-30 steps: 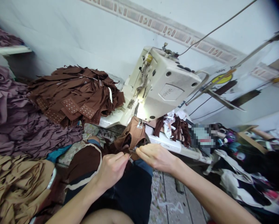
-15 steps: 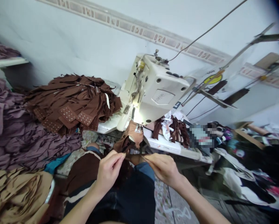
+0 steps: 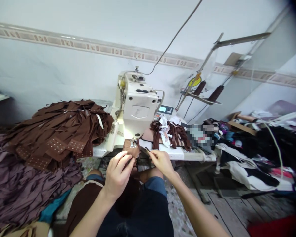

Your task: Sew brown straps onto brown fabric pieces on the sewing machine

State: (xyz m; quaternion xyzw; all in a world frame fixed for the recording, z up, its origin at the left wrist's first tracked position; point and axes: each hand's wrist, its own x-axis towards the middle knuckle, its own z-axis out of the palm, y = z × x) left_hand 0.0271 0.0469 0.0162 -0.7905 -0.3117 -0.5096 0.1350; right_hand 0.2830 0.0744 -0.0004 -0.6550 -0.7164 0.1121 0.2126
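My left hand (image 3: pixel 119 176) is closed, its curled fingers at the edge of a brown fabric piece (image 3: pixel 131 149) that hangs from the front of the sewing machine (image 3: pixel 138 112). The fingertips partly hide what they grip. Just to the right, my right hand (image 3: pixel 161 162) pinches a small dark strip (image 3: pixel 147 150) between thumb and forefinger; it is too small to name surely. Both hands are above my lap, in front of the machine's lit needle area. More dark brown cloth (image 3: pixel 129 197) lies over my legs.
A heap of brown garment pieces (image 3: pixel 61 131) with hook rows lies left of the machine, above mauve cloth (image 3: pixel 26 191). Brown straps (image 3: pixel 180 135) lie on the white table (image 3: pixel 172 153). A thread stand (image 3: pixel 203 97) rises behind. Black and white fabrics (image 3: pixel 247 168) are at right.
The view has turned right. My hands were both pinching a stretched brown strip; now the right hand is higher with a small dark strip, and the left fingers curl at the brown fabric.
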